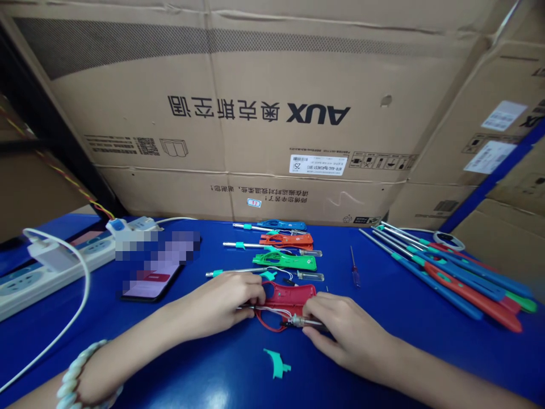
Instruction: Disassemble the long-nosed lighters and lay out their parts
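My left hand [242, 292] is closed in a pinch around a thin rod-like piece [244, 307], most of it hidden by the fingers. White wires [275, 310] run from there toward my right hand [336, 324], whose fingers close on a small silvery wired part [297, 321]. Behind both hands lies a red plastic handle shell [292, 294] with a looped end, its right end partly covered by my right hand. On the table in front sits a loose teal plastic clip [276, 363].
Beyond lie green [293, 261], orange [289, 241] and blue handle shells [283, 225] with rods and clear tubes. A small screwdriver [355, 272] and several rod-handled tools [451, 272] are right. A phone [155, 278] and power strip [63, 261] lie left; cardboard [255, 142] stands behind.
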Demonstrator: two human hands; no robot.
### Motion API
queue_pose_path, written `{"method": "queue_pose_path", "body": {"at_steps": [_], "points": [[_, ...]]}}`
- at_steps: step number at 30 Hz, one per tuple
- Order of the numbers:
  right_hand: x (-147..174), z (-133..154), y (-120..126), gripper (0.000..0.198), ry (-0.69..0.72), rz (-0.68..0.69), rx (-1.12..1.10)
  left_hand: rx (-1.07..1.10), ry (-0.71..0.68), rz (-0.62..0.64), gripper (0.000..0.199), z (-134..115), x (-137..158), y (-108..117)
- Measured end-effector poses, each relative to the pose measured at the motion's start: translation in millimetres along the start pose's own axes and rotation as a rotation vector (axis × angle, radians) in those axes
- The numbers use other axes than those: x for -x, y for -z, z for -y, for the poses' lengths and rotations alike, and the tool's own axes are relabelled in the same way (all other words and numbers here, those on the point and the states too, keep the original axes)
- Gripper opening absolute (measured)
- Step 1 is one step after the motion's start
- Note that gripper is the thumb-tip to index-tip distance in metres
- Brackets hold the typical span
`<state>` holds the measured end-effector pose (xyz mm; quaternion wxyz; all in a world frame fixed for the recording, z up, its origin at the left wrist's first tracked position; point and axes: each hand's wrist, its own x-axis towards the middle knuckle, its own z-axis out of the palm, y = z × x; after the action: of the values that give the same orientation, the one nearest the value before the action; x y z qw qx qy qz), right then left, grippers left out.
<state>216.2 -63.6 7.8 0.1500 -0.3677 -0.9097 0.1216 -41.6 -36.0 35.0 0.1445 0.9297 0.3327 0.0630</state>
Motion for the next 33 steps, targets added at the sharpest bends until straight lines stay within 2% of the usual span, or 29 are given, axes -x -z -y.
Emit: {"method": "queue_pose_path", "body": {"at_steps": [9,19,23,26,30,33], "points": [[-0.2,3.0,2.6,0.004,-0.002,0.006,0.027,0.167,0.027,-0.023,0.019,-7.8,2.7,14.6],[-3.2,7.0,5.8,0.007,0.055,0.014,-0.036,0.184,-0.031,0.162,0.034,-11.5,7.0,12.1],[-2.3,6.4,6.6,0.006,0.040,0.033,-0.061,0.186,-0.046,0.174,0.029,-11.2,6.6,11.8],[-2.4,5.4,5.8,0.007,0.030,0.046,-0.069,0.192,-0.019,0.136,0.021,-12.8,4.1,11.8],[-3.3,5.0,3.8,0.007,0.021,0.045,-0.078,0.251,-0.014,0.009,0.005,-16.3,-1.5,3.2],[-3.2,4.3,3.4,0.006,0.016,0.053,-0.078,0.289,-0.047,-0.060,0.005,-19.1,-4.8,-7.8]]}}
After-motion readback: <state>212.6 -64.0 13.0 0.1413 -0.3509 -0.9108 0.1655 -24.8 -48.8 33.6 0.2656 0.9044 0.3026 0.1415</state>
